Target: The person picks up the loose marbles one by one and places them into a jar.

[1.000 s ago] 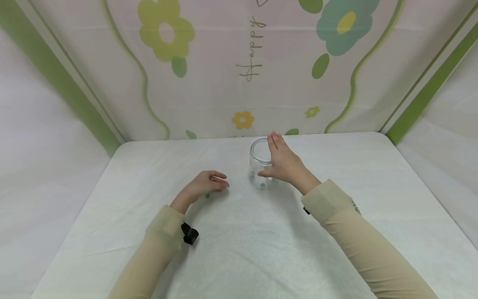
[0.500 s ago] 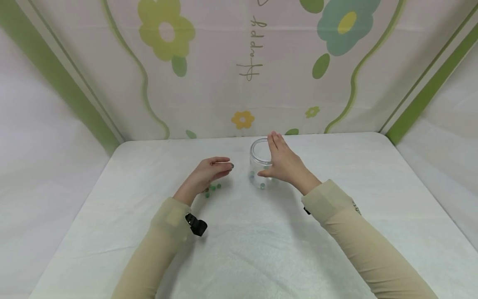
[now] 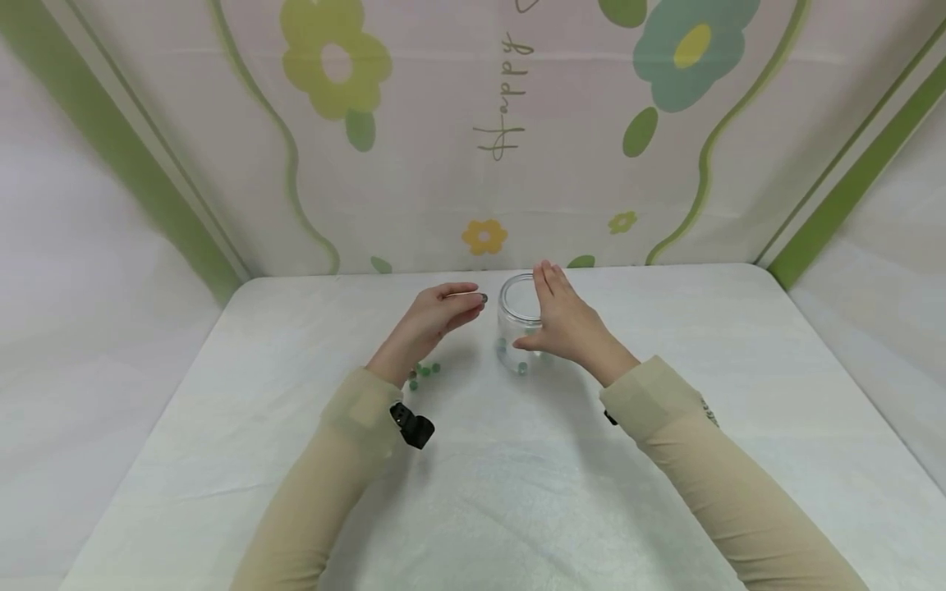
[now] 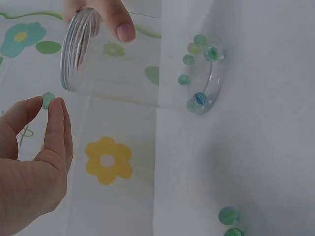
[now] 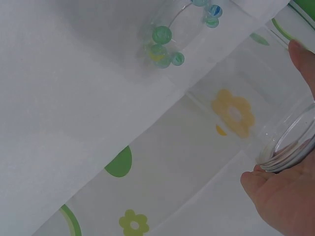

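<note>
Between the thumb and fingertips of my left hand (image 3: 439, 313) is a pinched green glass marble (image 4: 48, 100). That hand is raised just left of the mouth of a clear jar (image 3: 510, 331), which stands upright on the table. Several green and blue marbles (image 4: 199, 100) lie on the jar's bottom. My right hand (image 3: 567, 322) holds the jar from the right near its rim, thumb on the near side and fingers along the far side. Below my left wrist, several loose green marbles (image 3: 425, 371) lie on the table.
A white cloth covers the table (image 3: 532, 492). Close behind the jar rises a white backdrop (image 3: 414, 189) printed with flowers, and white side panels stand left and right. A small black wrist camera (image 3: 414, 427) is strapped to my left sleeve.
My left hand has lifted from beside the loose marbles and moved right and away from me, carrying one marble to the jar's mouth. My right hand and the jar stay in place.
</note>
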`<state>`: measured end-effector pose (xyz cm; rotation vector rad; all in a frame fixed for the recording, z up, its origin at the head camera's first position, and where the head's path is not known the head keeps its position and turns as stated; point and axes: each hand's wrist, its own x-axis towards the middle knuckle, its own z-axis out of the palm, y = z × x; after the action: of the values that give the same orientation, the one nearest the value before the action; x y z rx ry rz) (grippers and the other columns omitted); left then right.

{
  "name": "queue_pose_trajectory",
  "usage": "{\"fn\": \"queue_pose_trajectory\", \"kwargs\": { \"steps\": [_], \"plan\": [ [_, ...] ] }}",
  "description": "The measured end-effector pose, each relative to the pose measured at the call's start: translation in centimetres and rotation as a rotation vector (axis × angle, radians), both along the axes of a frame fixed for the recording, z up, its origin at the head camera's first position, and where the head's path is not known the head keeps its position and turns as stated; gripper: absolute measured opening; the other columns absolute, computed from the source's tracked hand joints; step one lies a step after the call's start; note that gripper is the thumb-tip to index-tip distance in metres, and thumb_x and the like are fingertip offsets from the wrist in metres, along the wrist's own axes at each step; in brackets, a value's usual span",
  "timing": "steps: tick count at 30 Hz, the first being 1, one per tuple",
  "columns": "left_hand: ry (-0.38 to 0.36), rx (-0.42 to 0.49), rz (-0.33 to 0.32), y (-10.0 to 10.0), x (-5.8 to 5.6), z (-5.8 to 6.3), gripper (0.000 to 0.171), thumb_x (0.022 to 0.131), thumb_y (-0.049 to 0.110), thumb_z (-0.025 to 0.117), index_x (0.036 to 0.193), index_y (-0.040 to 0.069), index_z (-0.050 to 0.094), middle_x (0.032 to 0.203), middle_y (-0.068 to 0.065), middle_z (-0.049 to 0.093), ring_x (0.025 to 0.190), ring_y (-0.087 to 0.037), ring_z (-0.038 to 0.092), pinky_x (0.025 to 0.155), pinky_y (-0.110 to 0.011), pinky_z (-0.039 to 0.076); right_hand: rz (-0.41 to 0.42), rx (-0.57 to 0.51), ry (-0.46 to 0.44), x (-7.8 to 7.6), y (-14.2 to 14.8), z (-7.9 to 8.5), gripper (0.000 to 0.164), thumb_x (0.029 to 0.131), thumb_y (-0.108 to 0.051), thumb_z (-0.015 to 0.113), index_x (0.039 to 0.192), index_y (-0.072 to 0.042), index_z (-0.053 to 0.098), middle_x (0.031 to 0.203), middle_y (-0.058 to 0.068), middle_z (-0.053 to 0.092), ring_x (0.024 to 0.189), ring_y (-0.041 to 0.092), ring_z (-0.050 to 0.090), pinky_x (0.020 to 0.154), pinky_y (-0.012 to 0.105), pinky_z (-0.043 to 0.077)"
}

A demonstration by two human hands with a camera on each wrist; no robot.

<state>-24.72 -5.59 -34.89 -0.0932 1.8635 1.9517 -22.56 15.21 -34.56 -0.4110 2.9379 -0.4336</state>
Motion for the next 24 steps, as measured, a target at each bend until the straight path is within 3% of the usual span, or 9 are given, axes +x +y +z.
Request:
{"fn": "queue_pose_trajectory", "kwargs": {
  "steps": [10, 24],
  "plan": [
    [0.026, -0.001, -0.004, 2.1, 0.0, 1.1, 0.045, 0.093, 0.011, 0.063, 0.135, 0.003, 0.05, 0.128, -0.014, 0.059, 0.109, -0.017, 0.062, 0.1, -0.026, 0.051, 0.007, 0.0, 0.011, 0.0, 0.2, -0.1, 0.117, 0.078, -0.044, 0.077, 0.15, 0.007, 0.001, 0.16, 0.022, -0.003, 0.149, 0.036, -0.002, 0.122, 0.049, 0.019],
    [0.077, 0.004, 0.002, 2.7, -0.1, 1.2, 0.041, 0.093, 0.012, 0.063, 0.132, 0.004, 0.053, 0.124, -0.013, 0.06, 0.104, -0.014, 0.061, 0.101, -0.029, 0.051, 0.01, 0.008, 0.012, 0.1, 0.1, 0.0, 0.118, 0.078, -0.046, 0.076, 0.15, 0.007, 0.0, 0.16, 0.022, -0.003, 0.149, 0.035, -0.002, 0.123, 0.047, 0.017]
  ]
}}
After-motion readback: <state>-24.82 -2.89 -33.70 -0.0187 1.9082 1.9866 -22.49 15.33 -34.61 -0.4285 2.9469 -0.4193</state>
